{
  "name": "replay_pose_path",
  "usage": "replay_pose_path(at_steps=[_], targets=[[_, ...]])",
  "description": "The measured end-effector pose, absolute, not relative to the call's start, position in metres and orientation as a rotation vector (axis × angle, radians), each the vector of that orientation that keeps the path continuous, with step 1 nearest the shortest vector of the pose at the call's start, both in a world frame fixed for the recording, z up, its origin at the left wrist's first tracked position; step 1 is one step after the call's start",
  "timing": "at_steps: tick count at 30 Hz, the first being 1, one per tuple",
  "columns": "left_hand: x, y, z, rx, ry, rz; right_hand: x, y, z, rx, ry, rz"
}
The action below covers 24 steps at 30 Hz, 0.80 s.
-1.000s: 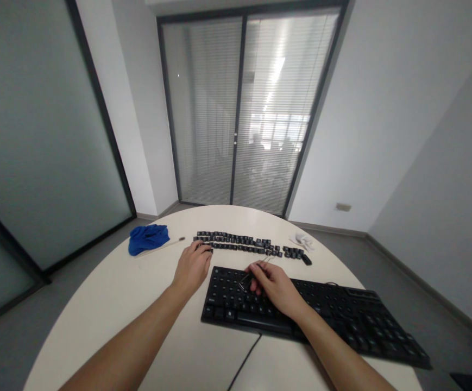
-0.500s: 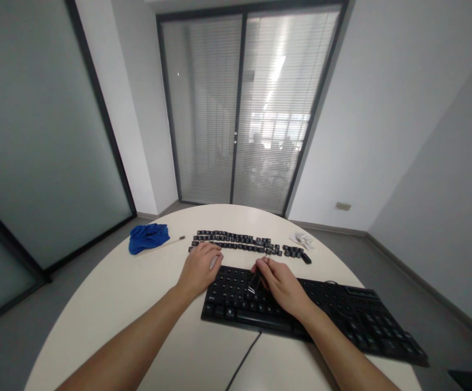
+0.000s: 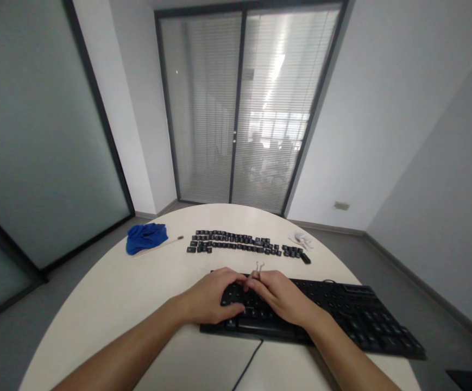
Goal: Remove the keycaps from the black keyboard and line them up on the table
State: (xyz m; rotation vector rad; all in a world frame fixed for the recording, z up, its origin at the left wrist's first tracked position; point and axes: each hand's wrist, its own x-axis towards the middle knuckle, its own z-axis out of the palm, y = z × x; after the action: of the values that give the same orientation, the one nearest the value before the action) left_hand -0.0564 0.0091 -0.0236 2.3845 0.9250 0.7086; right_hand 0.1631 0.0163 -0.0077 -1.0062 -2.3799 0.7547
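Left hand [image 3: 211, 297] over the near-left part of the black keyboard [image 3: 362, 312]; thumb and forefinger spread well apart, forefinger tip close by the right hand's fingertips. Cannot tell whether those fingers hold anything small. Right hand [image 3: 282, 296] over the keyboard's middle, fingers closed around a wire tool [image 3: 259, 267], two thin prongs showing beyond the fingertips; its other end hidden. Keyboard lies beneath both sets of fingers, running off to their right; cable [image 3: 249, 363] on the near side. Beyond the fingers: rows of loose keys [image 3: 236, 246] on the pale table [image 3: 109, 309]. Farther left, blue cloth [image 3: 146, 237] and thin brush [image 3: 160, 246]; farther right, crumpled white cloth [image 3: 302, 239].
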Motion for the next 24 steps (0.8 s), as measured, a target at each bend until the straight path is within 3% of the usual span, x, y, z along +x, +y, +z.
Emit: replay_pose_path(at_steps=[9, 24], targets=[[-0.039, 0.002, -0.028, 2.456, 1.085, 0.659, 0.162, 0.018, -0.014, -1.052, -2.304, 0.789], [-0.035, 0.005, -0.04, 2.402, 1.08, 0.825, 0.162, 0.033, -0.032, -1.1, -1.945, 1.199]])
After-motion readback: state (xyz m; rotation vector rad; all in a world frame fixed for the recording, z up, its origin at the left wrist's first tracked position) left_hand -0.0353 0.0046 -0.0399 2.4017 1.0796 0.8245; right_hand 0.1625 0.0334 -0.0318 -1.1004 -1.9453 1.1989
